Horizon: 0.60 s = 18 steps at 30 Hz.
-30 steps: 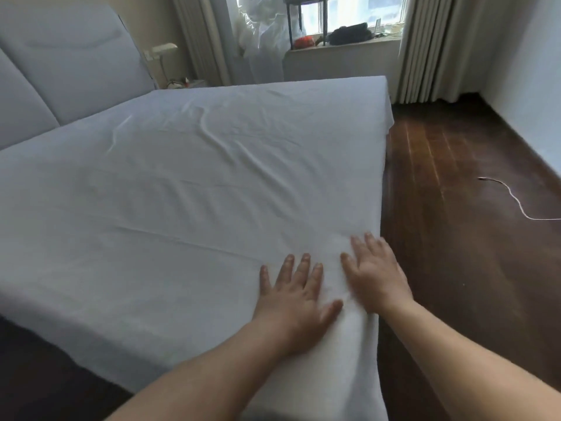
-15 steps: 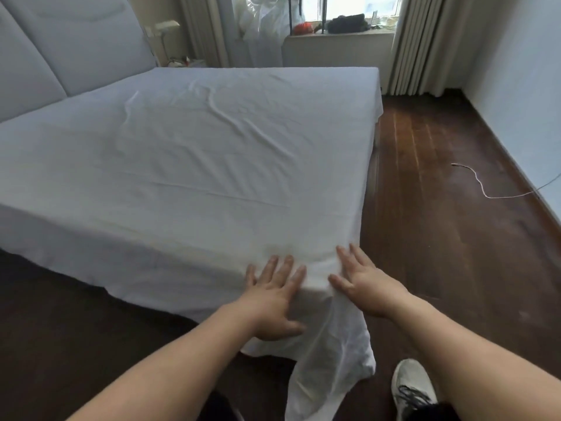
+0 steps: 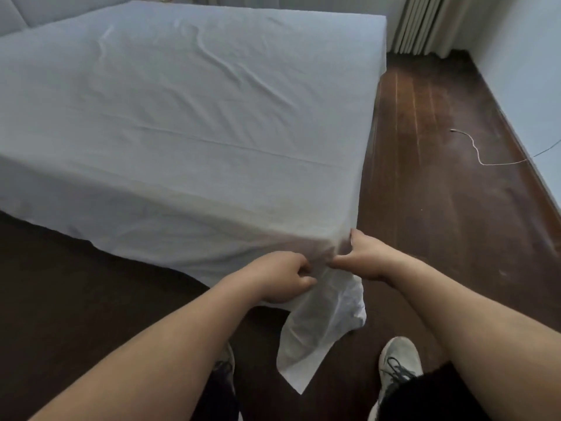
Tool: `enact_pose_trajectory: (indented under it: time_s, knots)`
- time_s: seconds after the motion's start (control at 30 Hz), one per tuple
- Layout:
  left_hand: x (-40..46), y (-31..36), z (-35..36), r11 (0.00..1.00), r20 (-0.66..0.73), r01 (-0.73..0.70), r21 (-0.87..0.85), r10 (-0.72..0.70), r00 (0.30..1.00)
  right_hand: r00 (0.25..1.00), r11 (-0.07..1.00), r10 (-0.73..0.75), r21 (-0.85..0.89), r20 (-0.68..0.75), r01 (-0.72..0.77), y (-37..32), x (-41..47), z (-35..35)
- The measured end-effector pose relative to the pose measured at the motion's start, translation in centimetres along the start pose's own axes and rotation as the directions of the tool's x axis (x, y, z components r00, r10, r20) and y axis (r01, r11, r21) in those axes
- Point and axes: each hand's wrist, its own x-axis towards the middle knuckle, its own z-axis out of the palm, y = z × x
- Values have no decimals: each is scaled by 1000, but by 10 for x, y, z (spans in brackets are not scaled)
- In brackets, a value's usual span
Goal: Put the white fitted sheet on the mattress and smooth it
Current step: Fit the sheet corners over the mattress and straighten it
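The white sheet (image 3: 188, 117) lies spread over the mattress, with long creases across its top, and hangs down the near side. A loose corner flap (image 3: 315, 335) of it dangles to the floor at the near right corner of the bed. My left hand (image 3: 282, 276) pinches the cloth just below that corner, thumb and fingers closed on a fold. My right hand (image 3: 367, 256) presses and grips the sheet against the corner itself, thumb pointing toward the left hand. The mattress is hidden under the cloth.
Dark wooden floor (image 3: 440, 208) runs along the right of the bed, with a thin white cable (image 3: 476, 150) lying on it near the wall. A grey padded headboard (image 3: 45, 10) is at the far left, curtains (image 3: 425, 22) at the far right. My shoes (image 3: 397, 357) stand close to the corner.
Both hands slid from flat on the mattress top down over the edge to the corner and closed on the hanging cloth. The view dropped and pulled back, showing my feet.
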Motion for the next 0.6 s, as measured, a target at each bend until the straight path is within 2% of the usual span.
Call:
enact_pose_trajectory:
  time_s: [0.07,0.2,0.33,0.43,0.5,0.6]
  knots:
    - [8,9,7,998,64,-43,54,40,997,1000,996,21,-86,23,-19,5,5,1]
    - [31,15,10,981,159,-128,143,105,982,981,966,84,-257,173,-37,7,20,2]
    - [51,16,1,986,192,-156,55,143,971,973,906,36,-418,229,65,2,33,3]
    - [54,20,3,984,267,-174,34,159,951,950,855,84,-511,302,87,5,38,6]
    - [57,24,7,979,308,-194,63,166,937,931,865,143,-500,336,47,11,36,8]
    - [63,30,11,982,300,-148,119,107,948,914,896,192,-443,357,-15,19,27,11]
